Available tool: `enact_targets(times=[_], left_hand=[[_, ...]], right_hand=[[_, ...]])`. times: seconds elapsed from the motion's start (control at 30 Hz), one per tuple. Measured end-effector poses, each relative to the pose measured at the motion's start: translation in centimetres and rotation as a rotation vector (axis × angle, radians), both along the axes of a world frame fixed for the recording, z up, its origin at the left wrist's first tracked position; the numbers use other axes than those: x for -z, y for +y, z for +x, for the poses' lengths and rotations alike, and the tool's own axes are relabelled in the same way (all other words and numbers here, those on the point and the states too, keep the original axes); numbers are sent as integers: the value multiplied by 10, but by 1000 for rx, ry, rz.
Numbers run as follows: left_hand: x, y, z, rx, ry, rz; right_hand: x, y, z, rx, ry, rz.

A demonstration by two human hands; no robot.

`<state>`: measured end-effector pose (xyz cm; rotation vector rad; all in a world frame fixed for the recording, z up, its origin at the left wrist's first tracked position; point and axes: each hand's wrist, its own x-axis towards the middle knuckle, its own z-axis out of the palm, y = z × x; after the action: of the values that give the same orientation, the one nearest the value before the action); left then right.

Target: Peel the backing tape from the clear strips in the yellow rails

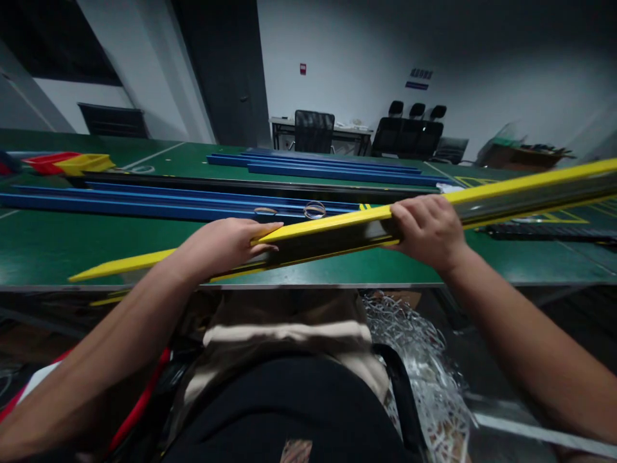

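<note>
A long bar with yellow edges and a dark, glossy face [332, 239] slants across the view in front of me, its right end higher. My left hand [230, 245] grips it left of the middle, thumb and fingers on either side of the yellow edge. Farther right, my right hand [429, 228] is wrapped over its upper edge. Just behind the bar, a roll of clear tape [315, 209] stands by long blue channel bars [144, 204] on the green table [96, 241].
More blue bars [332, 168] and a long black bar [270, 187] lie farther back. At the left are a red bin [51, 162] and a yellow bin [85, 163]. Shredded strips [419, 360] heap below the table edge at right.
</note>
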<state>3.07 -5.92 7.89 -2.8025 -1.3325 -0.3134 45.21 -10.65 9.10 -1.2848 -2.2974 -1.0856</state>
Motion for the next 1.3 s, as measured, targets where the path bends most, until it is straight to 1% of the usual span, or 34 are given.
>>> enact_targets(times=[0.07, 0.13, 0.2, 0.27, 0.33, 0.47, 0.57, 0.7, 0.8, 0.93, 1.03, 1.17, 1.3], left_hand=[[-1, 7, -4, 17, 77, -24], [-1, 14, -8, 35, 130, -63], [1, 21, -12, 50, 158, -99], [6, 28, -16, 65, 164, -115], [13, 35, -20, 86, 156, -110], [28, 50, -25, 83, 169, -73], [32, 57, -25, 70, 183, -41], [35, 60, -22, 66, 219, 0], [40, 61, -21, 62, 236, 6], [56, 68, -20, 74, 219, -32], [69, 75, -20, 100, 206, -74], [80, 83, -18, 111, 180, -139], [80, 86, -16, 126, 135, -180]], right_hand=[[31, 0, -7, 14, 37, -57], [55, 0, -16, 13, 52, -93], [70, 0, -23, 8, 60, -118], [78, 1, -30, 7, 69, -136], [81, 1, -36, 13, 72, -154], [77, -2, -46, 34, 67, -190], [77, -3, -50, 47, 74, -226], [87, -1, -52, 57, 85, -293], [97, 2, -53, 57, 102, -329], [104, 7, -55, 49, 112, -361], [106, 11, -58, 75, 96, -402], [104, 15, -62, 130, 94, -481], [91, 25, -70, 126, 165, -634]])
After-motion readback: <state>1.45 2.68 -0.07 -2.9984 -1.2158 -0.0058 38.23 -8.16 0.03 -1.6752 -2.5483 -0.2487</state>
